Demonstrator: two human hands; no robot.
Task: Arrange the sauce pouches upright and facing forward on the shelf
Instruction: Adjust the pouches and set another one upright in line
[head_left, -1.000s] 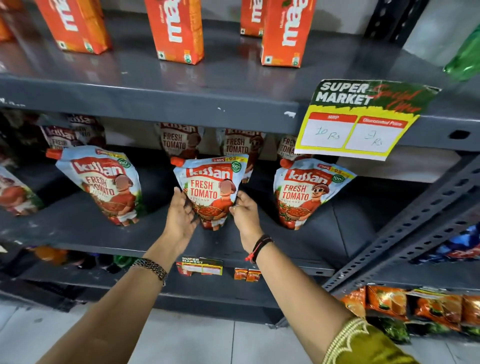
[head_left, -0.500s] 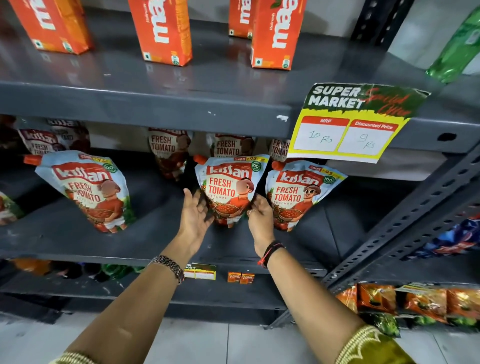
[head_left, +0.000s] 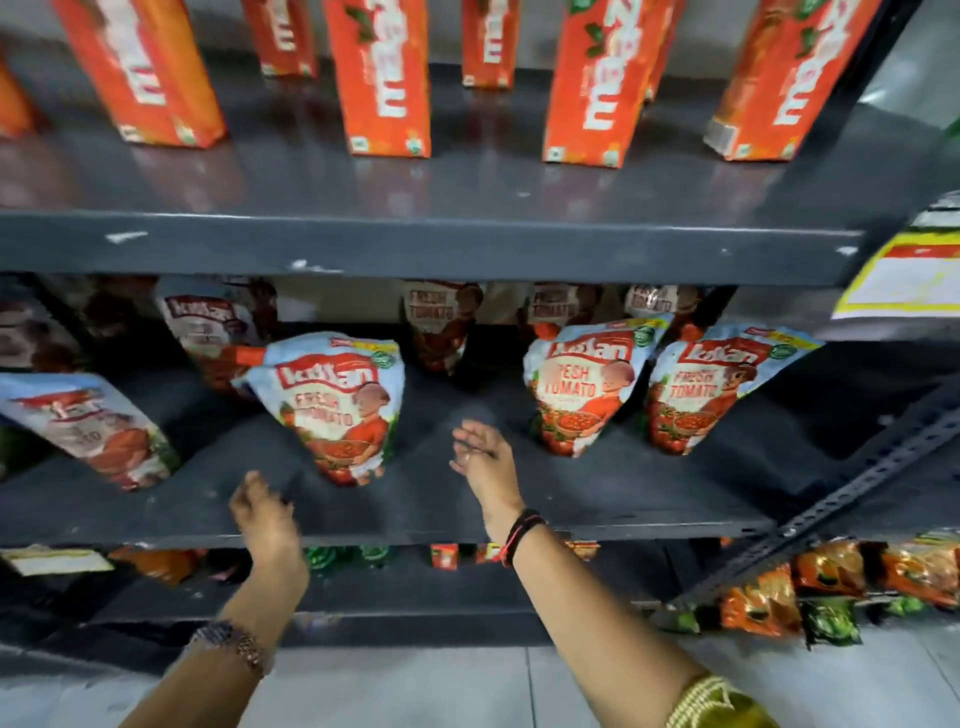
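Observation:
Tomato sauce pouches stand along the dark middle shelf (head_left: 623, 499). Two front pouches stand close together at the right, one (head_left: 582, 384) beside the other (head_left: 711, 384), both facing forward. Another front pouch (head_left: 343, 405) stands left of centre, and a leaning pouch (head_left: 88, 426) is at the far left. More pouches (head_left: 441, 322) stand in the shadowed back row. My left hand (head_left: 265, 514) hovers at the shelf's front edge, below and left of the centre-left pouch, holding nothing. My right hand (head_left: 483, 457) is over the bare shelf between the pouches, fingers apart, touching no pouch.
Orange juice cartons (head_left: 379, 78) stand in rows on the upper shelf (head_left: 415, 249). A yellow price sign (head_left: 909, 275) hangs at the right edge. Snack packets (head_left: 831, 582) fill the lower right rack behind a slanted metal brace (head_left: 831, 499). Small items sit on the bottom shelf.
Both hands have let go of the middle pouch, now standing beside the right pouch. They have moved left toward the centre-left pouch, and the camera view has shifted left.

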